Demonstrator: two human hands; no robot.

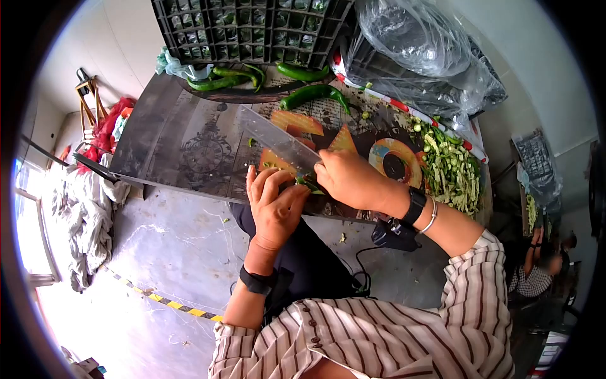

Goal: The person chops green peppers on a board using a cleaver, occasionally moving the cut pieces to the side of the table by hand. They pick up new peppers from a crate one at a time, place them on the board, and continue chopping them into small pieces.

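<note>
My right hand [355, 179] is wrapped round the handle of a cleaver [278, 136], whose broad blade slants up to the left above the table. My left hand [273, 205] is at the table's front edge with its fingers bent, pressing on a green chili pepper [306, 184] beside the blade. Much of this pepper is hidden by both hands. To the right of my right hand lies a heap of sliced green chili [453, 167]. Whole green chili peppers [314, 96] lie farther back on the dark printed tabletop [170, 142].
A black plastic crate [252, 60] holding more green peppers stands at the back. Clear plastic bags [435, 57] are piled at the back right. A dark pouch [394, 234] with a cable hangs near the front edge. At far right another person [533, 278] is visible.
</note>
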